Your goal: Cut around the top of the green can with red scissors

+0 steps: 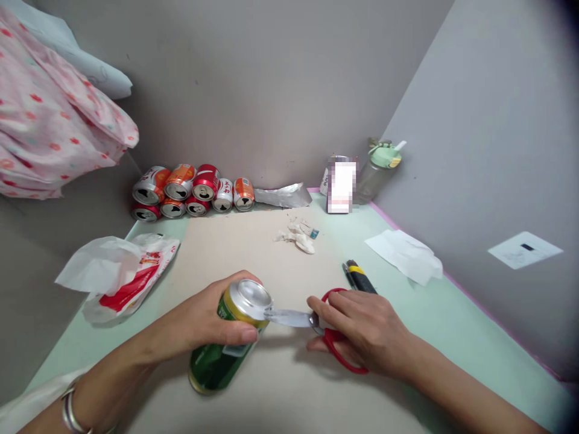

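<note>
A green drink can (pixel 217 364) with a yellow band is tilted, its silver end towards the upper right. My left hand (pixel 221 316) wraps round it near that end, fingers behind and thumb in front. My right hand (pixel 362 322) grips red-handled scissors (pixel 294 318), its fingers at the handle loops. The blades point left and meet the can's side just below the silver rim. Whether the tips have gone into the metal I cannot tell. Just beyond my right hand lies a black and yellow utility knife (pixel 359 276).
Several cans (pixel 196 188) are stacked at the back wall, beside a curled metal sheet (pixel 284 196). Crumpled tissue (pixel 301 238) lies mid-table. A tissue pack (pixel 142 274) is left; a paper sheet (pixel 404 256), phone-like screen (pixel 342 187) and bottle (pixel 375 172) are right. Patterned cloth (pixel 58 114) hangs upper left.
</note>
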Motion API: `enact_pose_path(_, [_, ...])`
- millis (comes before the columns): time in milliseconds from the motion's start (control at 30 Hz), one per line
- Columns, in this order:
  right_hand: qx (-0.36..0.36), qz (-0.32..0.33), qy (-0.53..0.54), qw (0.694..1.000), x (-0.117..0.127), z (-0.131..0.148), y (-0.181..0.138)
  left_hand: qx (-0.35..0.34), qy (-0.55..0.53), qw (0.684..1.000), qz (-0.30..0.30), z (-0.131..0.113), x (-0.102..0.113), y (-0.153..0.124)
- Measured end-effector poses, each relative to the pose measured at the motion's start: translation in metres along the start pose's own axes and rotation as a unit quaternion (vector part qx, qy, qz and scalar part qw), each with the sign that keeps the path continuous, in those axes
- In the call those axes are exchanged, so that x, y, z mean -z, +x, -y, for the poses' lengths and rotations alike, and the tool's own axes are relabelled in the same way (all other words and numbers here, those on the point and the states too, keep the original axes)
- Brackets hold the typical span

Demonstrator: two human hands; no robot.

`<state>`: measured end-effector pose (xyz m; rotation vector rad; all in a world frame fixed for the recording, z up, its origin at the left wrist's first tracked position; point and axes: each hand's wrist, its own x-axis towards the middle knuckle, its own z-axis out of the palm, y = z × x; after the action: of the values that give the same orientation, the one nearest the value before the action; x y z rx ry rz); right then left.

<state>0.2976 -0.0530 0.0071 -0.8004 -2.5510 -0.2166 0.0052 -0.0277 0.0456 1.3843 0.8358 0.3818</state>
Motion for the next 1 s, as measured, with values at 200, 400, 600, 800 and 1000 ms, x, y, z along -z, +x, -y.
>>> enact_pose_path(200, [-0.037, 0.079, 0.110, 0.990, 0.009, 0.002, 0.005, 0.000, 0.023, 1.000, -0.018, 0.000, -0.001, -0.001])
enact_pose_path(400, [-0.108, 0.153, 0.193, 0.963, 0.009, 0.001, 0.007, -0.006, 0.143, 0.977, -0.157, 0.002, -0.009, 0.000])
enact_pose_path(600, [-0.112, 0.161, 0.197, 0.961, 0.011, 0.001, 0.005, 0.005, 0.130, 0.985, -0.109, -0.002, -0.007, -0.001])
enact_pose_path(800, [-0.128, 0.186, 0.253, 0.941, 0.015, 0.002, 0.006, 0.002, 0.114, 0.990, -0.080, -0.004, -0.007, -0.001])
enact_pose_path(1000, [-0.142, 0.189, 0.231, 0.944, 0.013, 0.001, 0.007, 0.023, 0.197, 0.967, -0.160, -0.005, -0.013, -0.001])
